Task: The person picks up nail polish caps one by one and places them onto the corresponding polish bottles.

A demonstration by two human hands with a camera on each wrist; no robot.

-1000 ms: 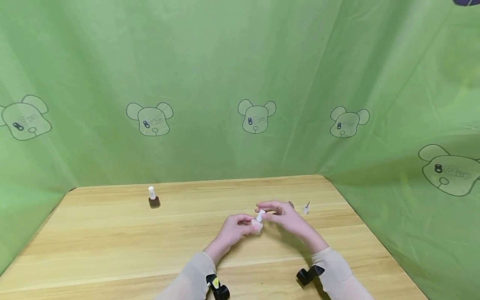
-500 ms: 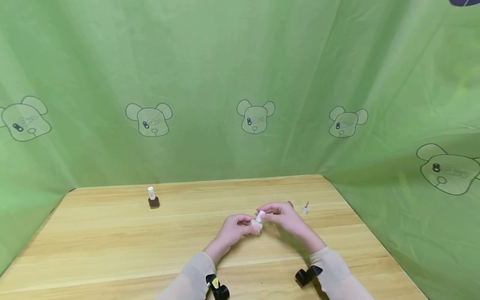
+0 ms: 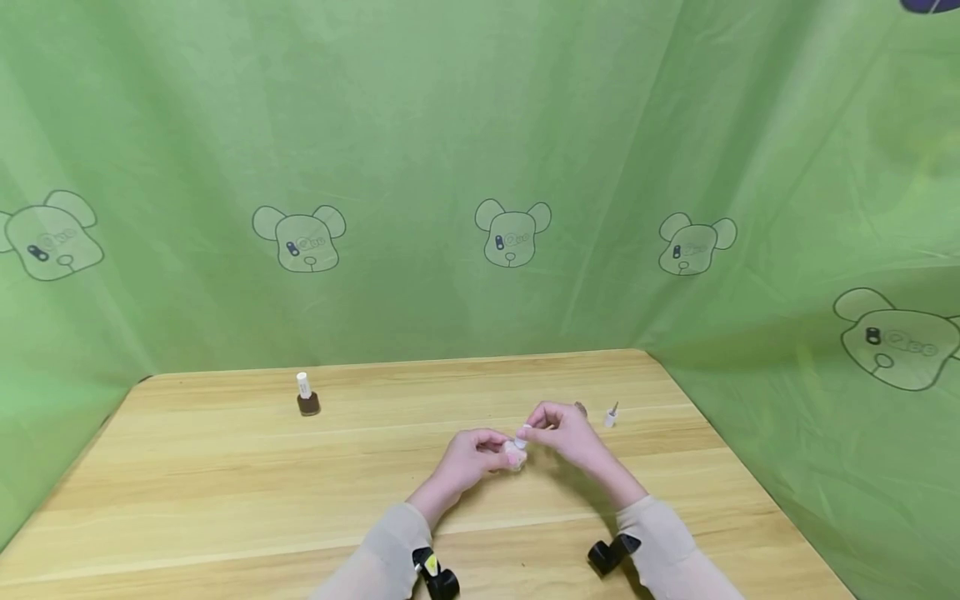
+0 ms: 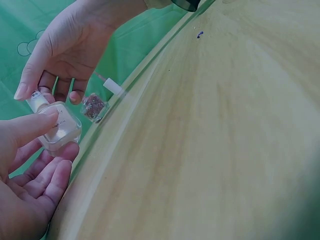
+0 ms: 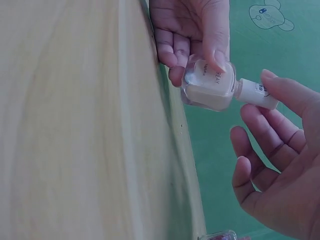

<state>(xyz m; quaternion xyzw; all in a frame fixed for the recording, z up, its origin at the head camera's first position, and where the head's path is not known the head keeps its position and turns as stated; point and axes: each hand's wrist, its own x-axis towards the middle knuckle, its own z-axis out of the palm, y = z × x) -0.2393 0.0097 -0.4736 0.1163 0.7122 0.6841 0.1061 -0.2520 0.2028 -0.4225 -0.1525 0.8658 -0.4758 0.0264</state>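
Observation:
A clear square nail polish bottle (image 5: 207, 90) with pale, whitish polish is in my left hand (image 3: 467, 460), gripped between thumb and fingers. Its white cap (image 5: 256, 94) sits on the neck, close against the glass. The thumb and index finger of my right hand (image 3: 564, 432) pinch that cap, while the other fingers curl loosely below it in the right wrist view. Behind my right hand stands a glitter nail polish bottle (image 4: 94, 107), mostly hidden in the head view. Beside it, a white brush cap (image 3: 611, 419) stands with its brush pointing up.
Toward the back left of the wooden table (image 3: 247, 483) a dark brown nail polish bottle (image 3: 308, 405) with a white cap stands upright. A green curtain (image 3: 420, 317) with bear drawings hangs behind the table and along its sides.
My right hand's fingers have drawn in around the white cap, covering more of it in the head view. The left hand and the pale bottle have barely moved.

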